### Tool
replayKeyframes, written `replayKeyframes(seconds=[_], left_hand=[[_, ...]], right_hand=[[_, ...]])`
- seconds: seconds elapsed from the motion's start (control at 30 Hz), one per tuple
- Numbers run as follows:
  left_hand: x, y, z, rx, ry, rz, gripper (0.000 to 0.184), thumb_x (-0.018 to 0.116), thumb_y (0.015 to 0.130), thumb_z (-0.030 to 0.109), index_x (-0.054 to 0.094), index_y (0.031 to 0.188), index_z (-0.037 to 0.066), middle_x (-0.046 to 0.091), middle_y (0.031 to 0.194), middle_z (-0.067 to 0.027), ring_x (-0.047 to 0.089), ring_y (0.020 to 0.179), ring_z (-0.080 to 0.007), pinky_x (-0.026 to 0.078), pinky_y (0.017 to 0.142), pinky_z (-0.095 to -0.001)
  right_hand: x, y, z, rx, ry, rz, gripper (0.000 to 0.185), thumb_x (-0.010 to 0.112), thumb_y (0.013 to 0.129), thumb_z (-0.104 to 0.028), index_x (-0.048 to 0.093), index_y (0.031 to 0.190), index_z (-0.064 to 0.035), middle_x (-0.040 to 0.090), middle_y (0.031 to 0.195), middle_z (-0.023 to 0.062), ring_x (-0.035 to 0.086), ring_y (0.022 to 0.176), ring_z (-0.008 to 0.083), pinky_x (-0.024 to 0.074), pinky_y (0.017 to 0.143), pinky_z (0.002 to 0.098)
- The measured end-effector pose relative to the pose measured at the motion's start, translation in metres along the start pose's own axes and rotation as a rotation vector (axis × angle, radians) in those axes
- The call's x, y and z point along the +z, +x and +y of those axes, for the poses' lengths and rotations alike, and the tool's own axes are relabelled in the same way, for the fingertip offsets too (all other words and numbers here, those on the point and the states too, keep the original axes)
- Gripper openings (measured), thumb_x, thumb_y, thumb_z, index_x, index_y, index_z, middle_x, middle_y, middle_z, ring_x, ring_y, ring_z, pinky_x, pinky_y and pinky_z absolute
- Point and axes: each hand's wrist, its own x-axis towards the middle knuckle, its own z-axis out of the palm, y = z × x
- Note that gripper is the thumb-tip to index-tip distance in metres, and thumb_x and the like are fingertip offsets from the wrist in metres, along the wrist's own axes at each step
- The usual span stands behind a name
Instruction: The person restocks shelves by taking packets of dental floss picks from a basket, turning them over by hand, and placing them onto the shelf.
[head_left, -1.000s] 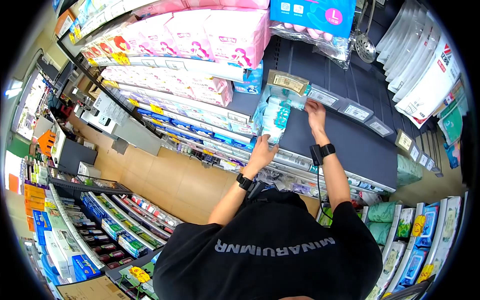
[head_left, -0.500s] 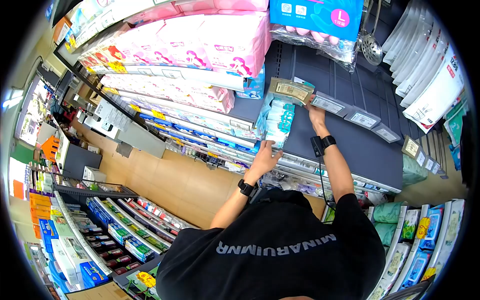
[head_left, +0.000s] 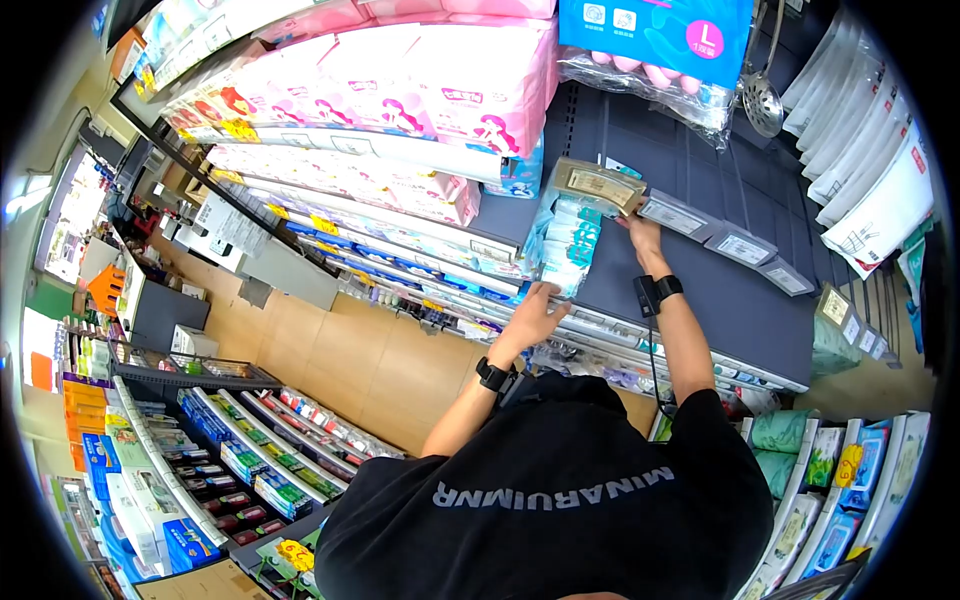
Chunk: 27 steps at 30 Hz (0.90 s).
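Teal-and-white packets [head_left: 570, 243] lie in a row on the dark shelf [head_left: 690, 300], under a price tag holder [head_left: 598, 185]. My left hand [head_left: 535, 317] is at the near end of the packets by the shelf's front edge, its fingers apart and nothing seen in it. My right hand [head_left: 641, 233] reaches up beside the tag holder at the far end of the packets. Its fingertips are partly hidden behind the holder, and what they touch cannot be made out.
Pink packages [head_left: 480, 90] fill the shelves at upper left. A blue glove package [head_left: 655, 35], a slotted ladle [head_left: 762, 103] and white bags [head_left: 870, 190] hang above and to the right. Lower shelves [head_left: 270, 440] hold small boxes.
The view has shifted, so shelf goods sit slightly lower and further right. My right hand has moved to the tag holder's edge, its fingertips now partly hidden. My left hand stays near the packets.
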Motion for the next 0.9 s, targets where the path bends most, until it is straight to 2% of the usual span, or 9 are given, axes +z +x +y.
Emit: replayKeyframes(seconds=[0.17,0.27,0.33,0.43,0.47,0.53,0.67,0.73,0.9], left_hand=[[-0.001,0.002,0.001,-0.028,-0.034,-0.028,0.048,0.068,0.094,0.03,0.057,0.126,-0.003,0.054,0.127,-0.0208,0.063,0.109,-0.0328,0.052,0.093,-0.0394],[-0.003,0.006,0.002,0.002,0.0,-0.032,0.047,0.068,0.094,0.03,0.057,0.127,-0.003,0.054,0.128,-0.0206,0.064,0.109,-0.0326,0.052,0.093,-0.0391],[-0.006,0.005,0.01,-0.049,-0.011,-0.049,0.048,0.068,0.094,0.031,0.058,0.127,-0.002,0.053,0.129,-0.0201,0.065,0.108,-0.0319,0.052,0.092,-0.0388],[-0.004,0.005,0.006,-0.026,-0.037,-0.014,0.047,0.068,0.094,0.033,0.058,0.124,-0.002,0.055,0.126,-0.0217,0.066,0.101,-0.0353,0.052,0.09,-0.0408],[-0.004,0.005,0.005,-0.025,-0.037,-0.015,0.047,0.068,0.094,0.033,0.058,0.124,-0.002,0.055,0.126,-0.0217,0.066,0.101,-0.0353,0.052,0.09,-0.0408],[-0.003,0.006,0.004,-0.034,-0.056,-0.026,0.047,0.068,0.094,0.033,0.059,0.125,-0.001,0.055,0.125,-0.0213,0.065,0.102,-0.0347,0.052,0.09,-0.0405],[-0.003,0.007,0.005,-0.037,-0.058,-0.039,0.047,0.068,0.094,0.033,0.059,0.125,-0.001,0.055,0.125,-0.0208,0.065,0.104,-0.0341,0.052,0.09,-0.0401],[-0.003,0.009,0.006,-0.044,-0.075,-0.042,0.047,0.068,0.094,0.033,0.059,0.125,-0.001,0.055,0.124,-0.0208,0.065,0.104,-0.0341,0.052,0.09,-0.0401],[-0.004,0.01,0.004,-0.033,-0.066,-0.054,0.046,0.069,0.095,0.03,0.058,0.126,-0.003,0.054,0.125,-0.0213,0.066,0.105,-0.03,0.053,0.088,-0.0371]], right_hand=[[0.009,-0.006,-0.005,0.035,-0.016,-0.043,0.027,0.061,0.095,0.001,0.057,0.121,-0.0012,0.065,0.114,0.01,0.066,0.095,0.017,0.0586,0.079,0.0277],[0.009,0.011,0.014,-0.019,-0.091,-0.037,0.03,0.061,0.095,0.001,0.056,0.124,-0.0009,0.066,0.11,0.0091,0.067,0.092,0.0163,0.0579,0.077,0.0276],[-0.007,0.032,0.045,-0.221,-0.329,0.067,0.031,0.062,0.095,0.0,0.056,0.125,-0.0001,0.067,0.105,0.0082,0.067,0.089,0.0152,0.0572,0.075,0.0273],[-0.017,0.035,0.055,-0.357,-0.372,0.114,0.025,0.063,0.094,0.0,0.06,0.119,0.0015,0.067,0.103,0.0079,0.066,0.086,0.0141,0.0564,0.073,0.0265],[-0.019,0.034,0.056,-0.356,-0.372,0.115,0.025,0.063,0.094,0.0,0.06,0.119,0.0015,0.067,0.103,0.0079,0.066,0.086,0.0141,0.0564,0.073,0.0265],[-0.02,0.023,0.044,-0.215,-0.222,0.142,0.017,0.063,0.095,0.0,0.063,0.111,0.0034,0.067,0.102,0.0084,0.065,0.083,0.0135,0.0561,0.071,0.0267],[-0.025,0.014,0.04,-0.232,-0.278,0.167,0.016,0.063,0.095,-0.001,0.064,0.109,0.0052,0.068,0.101,0.009,0.065,0.08,0.0136,0.0559,0.07,0.0269],[-0.019,-0.002,0.021,-0.146,-0.251,0.137,0.017,0.063,0.095,-0.002,0.064,0.11,0.0063,0.068,0.099,0.01,0.065,0.077,0.0136,0.0563,0.069,0.0271],[-0.016,-0.011,0.015,-0.03,-0.107,0.131,0.018,0.062,0.096,-0.003,0.065,0.112,0.0058,0.068,0.102,0.0118,0.066,0.083,0.0157,0.0578,0.072,0.0284]])
